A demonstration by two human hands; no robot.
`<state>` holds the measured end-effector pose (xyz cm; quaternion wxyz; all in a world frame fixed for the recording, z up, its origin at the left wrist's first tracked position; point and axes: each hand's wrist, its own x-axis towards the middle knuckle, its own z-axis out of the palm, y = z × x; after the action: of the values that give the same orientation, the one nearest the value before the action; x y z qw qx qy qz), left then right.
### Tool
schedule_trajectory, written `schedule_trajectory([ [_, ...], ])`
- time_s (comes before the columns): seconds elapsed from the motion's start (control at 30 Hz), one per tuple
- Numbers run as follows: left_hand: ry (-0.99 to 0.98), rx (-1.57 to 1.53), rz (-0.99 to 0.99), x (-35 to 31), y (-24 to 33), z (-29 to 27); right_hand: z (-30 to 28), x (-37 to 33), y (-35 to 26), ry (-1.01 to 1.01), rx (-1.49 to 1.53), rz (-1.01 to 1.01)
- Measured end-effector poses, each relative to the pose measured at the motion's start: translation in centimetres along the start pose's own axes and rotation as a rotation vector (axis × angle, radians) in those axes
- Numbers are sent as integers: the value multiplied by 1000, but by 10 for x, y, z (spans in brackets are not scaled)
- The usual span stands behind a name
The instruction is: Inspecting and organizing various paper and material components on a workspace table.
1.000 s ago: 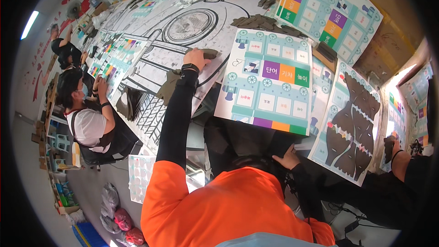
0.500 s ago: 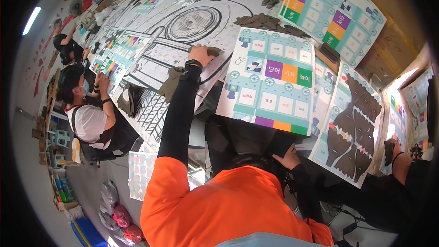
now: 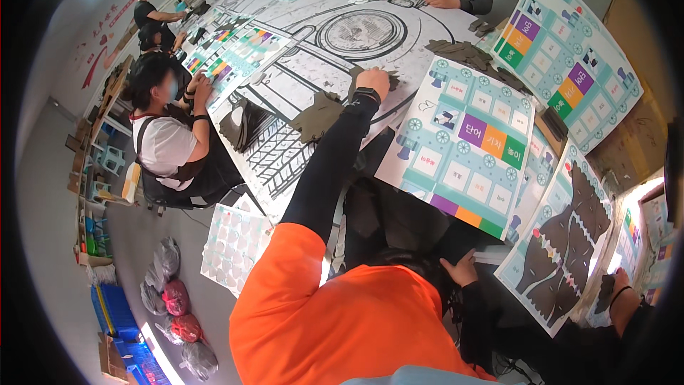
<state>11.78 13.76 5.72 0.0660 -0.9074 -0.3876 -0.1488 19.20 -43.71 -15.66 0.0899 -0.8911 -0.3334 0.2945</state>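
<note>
My left arm, in a black sleeve, stretches across the table. Its hand (image 3: pixel 374 84) is closed over a small pile of dark brown flat pieces (image 3: pixel 405 81); part of the pile is under the fingers. Another dark brown stack (image 3: pixel 318 117) lies just left of that forearm. My right hand (image 3: pixel 462 269) is low beside my body, below the printed sheet (image 3: pixel 459 150), with thumb and fingers apart and nothing visible in it. That sheet carries pale blue train pictures and purple, orange and green blocks.
More brown pieces (image 3: pixel 467 55) lie behind the sheet. Printed boards (image 3: pixel 570 57) lean at the right. A sheet with large brown shapes (image 3: pixel 563 242) lies near a co-worker's hand (image 3: pixel 624 301). Another co-worker (image 3: pixel 167 128) sits at the left; bags (image 3: pixel 174 296) are on the floor.
The view has turned, so the table and sheets appear farther right and lower. My left hand stays at the brown pieces, its fingers now more curled. My right hand stays low beside my body.
</note>
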Motion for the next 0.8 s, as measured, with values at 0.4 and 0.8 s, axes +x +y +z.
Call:
schedule_trajectory([
  [0.4,-25,-558,-40,11,-57,24,-7,2,-12,6,75,-3],
  [0.8,601,-166,-107,-25,29,-92,-6,-10,-8,46,95,47],
])
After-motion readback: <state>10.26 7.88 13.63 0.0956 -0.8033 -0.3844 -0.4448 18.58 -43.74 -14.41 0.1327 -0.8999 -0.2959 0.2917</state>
